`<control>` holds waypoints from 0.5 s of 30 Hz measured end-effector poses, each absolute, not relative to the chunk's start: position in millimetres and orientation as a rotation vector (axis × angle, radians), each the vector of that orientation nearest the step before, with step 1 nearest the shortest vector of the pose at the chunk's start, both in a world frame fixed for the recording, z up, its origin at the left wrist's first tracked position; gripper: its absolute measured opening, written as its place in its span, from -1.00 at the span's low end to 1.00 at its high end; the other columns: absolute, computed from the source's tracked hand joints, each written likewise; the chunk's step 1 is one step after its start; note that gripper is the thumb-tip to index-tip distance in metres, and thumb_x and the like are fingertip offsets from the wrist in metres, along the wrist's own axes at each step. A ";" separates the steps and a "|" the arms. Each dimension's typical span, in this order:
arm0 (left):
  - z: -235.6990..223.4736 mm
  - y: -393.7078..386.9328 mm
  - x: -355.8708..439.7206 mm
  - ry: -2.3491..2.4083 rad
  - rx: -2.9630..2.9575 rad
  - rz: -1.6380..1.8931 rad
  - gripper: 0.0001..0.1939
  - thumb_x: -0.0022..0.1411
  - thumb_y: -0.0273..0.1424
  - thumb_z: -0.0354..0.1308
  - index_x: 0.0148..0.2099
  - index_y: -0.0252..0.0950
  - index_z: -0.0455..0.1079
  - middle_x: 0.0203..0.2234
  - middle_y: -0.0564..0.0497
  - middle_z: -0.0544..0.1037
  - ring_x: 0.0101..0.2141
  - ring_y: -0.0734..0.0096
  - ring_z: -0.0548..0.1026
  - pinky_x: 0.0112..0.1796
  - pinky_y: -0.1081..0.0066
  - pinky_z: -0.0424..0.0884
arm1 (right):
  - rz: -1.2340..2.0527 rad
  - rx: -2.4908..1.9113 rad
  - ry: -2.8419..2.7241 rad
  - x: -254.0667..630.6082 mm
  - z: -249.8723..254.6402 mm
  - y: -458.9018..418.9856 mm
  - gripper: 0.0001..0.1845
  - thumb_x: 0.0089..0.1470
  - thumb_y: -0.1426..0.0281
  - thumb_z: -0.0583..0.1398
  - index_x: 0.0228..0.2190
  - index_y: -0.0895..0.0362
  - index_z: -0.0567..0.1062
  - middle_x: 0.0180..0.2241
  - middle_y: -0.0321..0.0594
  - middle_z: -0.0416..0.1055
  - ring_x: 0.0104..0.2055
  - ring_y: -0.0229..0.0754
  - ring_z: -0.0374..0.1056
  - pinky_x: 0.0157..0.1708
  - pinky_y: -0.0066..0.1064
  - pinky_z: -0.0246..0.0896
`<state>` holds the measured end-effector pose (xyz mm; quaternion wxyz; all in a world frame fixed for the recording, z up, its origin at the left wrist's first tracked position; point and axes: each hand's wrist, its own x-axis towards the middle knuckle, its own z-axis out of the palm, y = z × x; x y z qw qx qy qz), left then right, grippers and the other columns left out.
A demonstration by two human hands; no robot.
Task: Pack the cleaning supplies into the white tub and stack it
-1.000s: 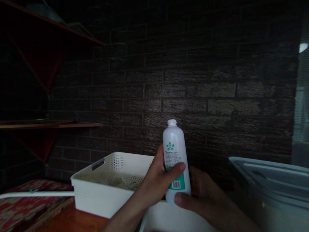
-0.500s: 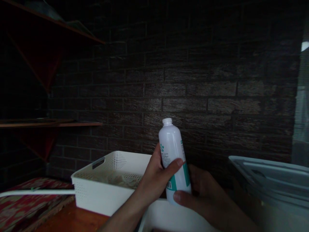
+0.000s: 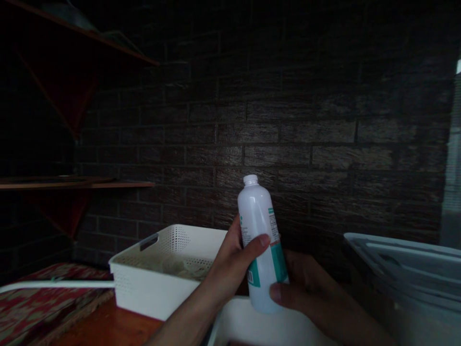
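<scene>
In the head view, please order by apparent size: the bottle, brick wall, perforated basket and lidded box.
1. Brick wall
2. Perforated basket and lidded box: unsure which looks larger, as the picture edge cuts the box
3. Bottle

One head-worn camera looks from the wearer's side of the white bottle [image 3: 256,211], close to it and facing forward to the brick wall [image 3: 288,120] beyond it. The camera sits about level with the bottle's top: left of the bottle, the lower shelf [image 3: 124,184] shows nearly edge-on, the upper shelf [image 3: 108,44] from beneath, and the white basket [image 3: 147,294] from a little above.
</scene>
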<state>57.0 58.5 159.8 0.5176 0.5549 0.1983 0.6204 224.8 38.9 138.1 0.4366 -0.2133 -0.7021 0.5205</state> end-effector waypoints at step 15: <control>159.2 54.3 55.3 0.450 1.365 1.437 -0.23 -0.01 -0.26 0.48 0.21 -0.22 0.27 -0.22 -0.08 0.60 -0.21 0.11 0.57 -0.23 0.28 0.45 | 1.332 -0.497 -1.813 222.8 137.2 35.9 -0.38 0.07 0.25 0.40 0.14 0.06 0.42 0.01 -0.12 0.51 0.07 0.06 0.43 0.06 -0.16 0.33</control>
